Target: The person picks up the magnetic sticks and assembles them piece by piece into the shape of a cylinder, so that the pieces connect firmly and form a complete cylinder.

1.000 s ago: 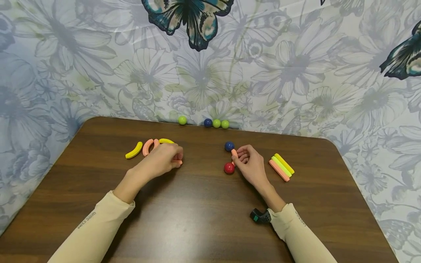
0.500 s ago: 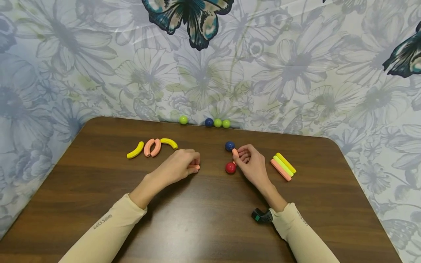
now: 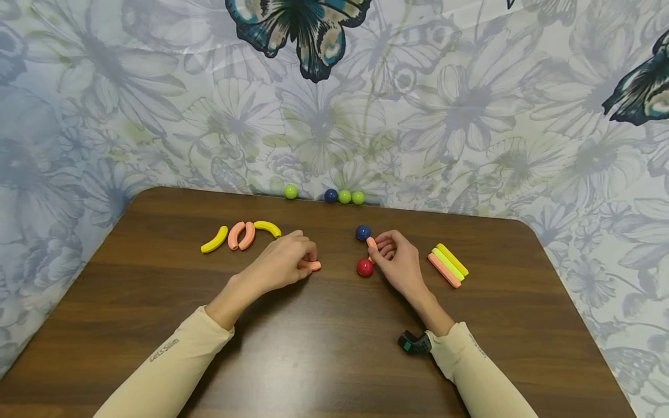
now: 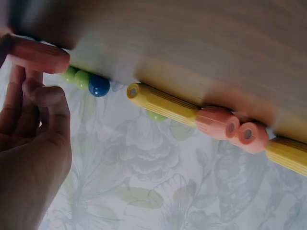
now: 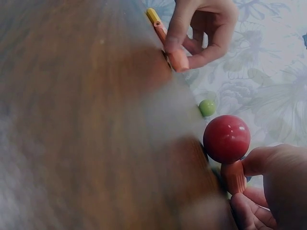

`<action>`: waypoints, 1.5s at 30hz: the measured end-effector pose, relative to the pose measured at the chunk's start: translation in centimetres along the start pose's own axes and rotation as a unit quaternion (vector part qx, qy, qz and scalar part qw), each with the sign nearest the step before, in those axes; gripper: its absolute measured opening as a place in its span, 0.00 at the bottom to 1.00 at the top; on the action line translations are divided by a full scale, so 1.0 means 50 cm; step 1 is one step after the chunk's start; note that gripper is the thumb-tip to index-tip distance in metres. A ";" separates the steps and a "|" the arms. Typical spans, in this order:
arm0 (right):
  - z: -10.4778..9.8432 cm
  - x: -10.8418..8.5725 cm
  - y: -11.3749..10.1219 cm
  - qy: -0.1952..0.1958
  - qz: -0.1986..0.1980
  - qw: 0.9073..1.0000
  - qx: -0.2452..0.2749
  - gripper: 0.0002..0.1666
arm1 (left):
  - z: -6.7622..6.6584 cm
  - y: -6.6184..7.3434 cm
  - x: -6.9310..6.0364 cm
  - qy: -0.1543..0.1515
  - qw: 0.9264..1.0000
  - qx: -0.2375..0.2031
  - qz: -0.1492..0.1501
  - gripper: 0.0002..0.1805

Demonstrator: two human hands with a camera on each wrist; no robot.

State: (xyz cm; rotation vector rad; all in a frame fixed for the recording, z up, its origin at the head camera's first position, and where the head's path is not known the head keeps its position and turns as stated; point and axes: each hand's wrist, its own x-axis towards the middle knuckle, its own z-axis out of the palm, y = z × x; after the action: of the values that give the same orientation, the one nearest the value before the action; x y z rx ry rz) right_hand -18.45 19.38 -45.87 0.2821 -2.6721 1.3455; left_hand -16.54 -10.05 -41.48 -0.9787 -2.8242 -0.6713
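At far left, over the wood-grained desk (image 3: 298,360), a cream sleeve (image 3: 167,357) carries dark lettering reading "Let's Slim"; beyond it lie a curved yellow rod (image 3: 214,239), two curved pink rods (image 3: 236,235) bowed together into an oval, and a yellow arc (image 3: 268,228) touching them, with ribbed sides and round grey discs in some ends. The left hand (image 3: 282,261), its grip closed in a pinch, holds a short pink stick (image 3: 312,265). Along the back edge sit a glossy lime ball (image 3: 290,191), then a navy ball (image 3: 331,195) and two lime balls (image 3: 344,197) in a row. Further right, a blue ball (image 3: 363,233) and a shiny red ball (image 3: 364,267) stand at opposite ends of a ribbed pink bar (image 3: 371,243), which the right hand (image 3: 399,264) grips between thumb and fingers. A black wrist device (image 3: 414,342) meets the right cuff, and three straight sticks (image 3: 450,263), pink, lime and yellow, lie side by side near that hand
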 end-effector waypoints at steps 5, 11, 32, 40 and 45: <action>-0.001 -0.001 0.004 0.000 0.000 1.000 0.000 0.15 | 0.012 0.006 0.026 0.003 1.000 -0.017 0.002 0.06; -0.001 0.000 0.004 0.000 -0.002 1.000 -0.002 0.15 | 0.027 0.009 0.051 0.010 0.999 -0.030 -0.005 0.08; 0.004 -0.002 -0.009 -0.050 -0.013 0.998 0.031 0.15 | 0.036 0.012 0.061 0.050 0.995 -0.022 -0.082 0.12; 0.009 -0.005 -0.013 -0.070 -0.022 0.997 0.037 0.15 | 0.042 0.034 0.073 0.044 0.993 -0.037 -0.108 0.13; 0.012 -0.007 -0.017 -0.074 -0.025 0.996 0.040 0.14 | 0.046 0.042 0.086 0.031 0.992 -0.041 -0.115 0.12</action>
State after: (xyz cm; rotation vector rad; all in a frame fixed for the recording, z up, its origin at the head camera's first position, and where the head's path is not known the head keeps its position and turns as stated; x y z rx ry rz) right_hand -17.92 18.42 -45.63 0.4724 -2.7121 1.4739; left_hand -18.52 -5.14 -41.84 -0.6337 -2.9018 -0.8314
